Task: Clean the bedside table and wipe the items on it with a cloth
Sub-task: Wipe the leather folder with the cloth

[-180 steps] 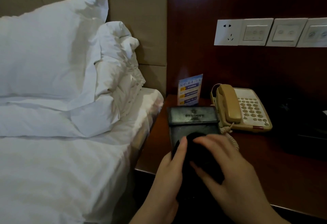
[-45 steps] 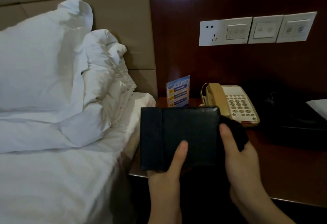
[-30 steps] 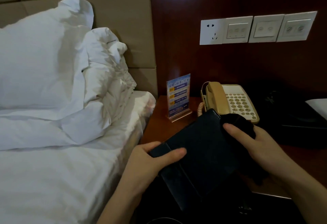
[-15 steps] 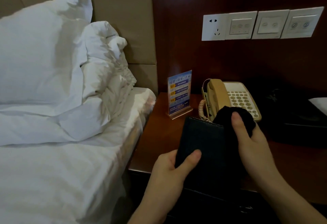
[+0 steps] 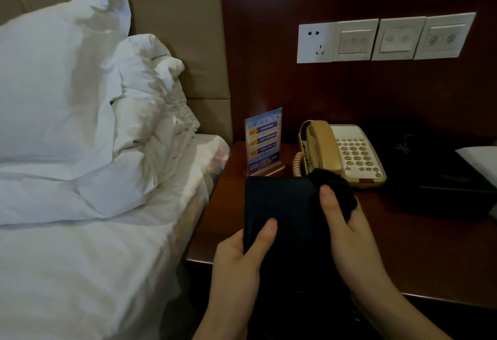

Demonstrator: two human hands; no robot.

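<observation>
Left hand: the left hand [image 5: 239, 253] grips the lower left edge of a dark flat folder [image 5: 279, 210], thumb curled over its front face, fingers hidden behind it.
Right hand: the right hand [image 5: 347, 234] clutches a dark cloth [image 5: 336, 186], thumb pressing the cloth against the folder's upper right edge (the other fingers are mostly hidden behind the cloth).
Folder: held up, its front face toward the camera, over the front part of the bedside table [image 5: 430, 259]; whether it touches the tabletop cannot be told.
Cloth: bunched at the folder's top right corner, just in front of the telephone [image 5: 347, 151].
Telephone: beige, handset on its cradle, coiled cord at its left side, at the back of the table.
Sign: a blue card in a stand [image 5: 263, 142] stands just left of the telephone.
Right side: a dark box [image 5: 443, 186] sits well right of the telephone.
Wall: a socket and switches [image 5: 384, 38].
Bed: white pillows [image 5: 67, 92] to the left.
</observation>
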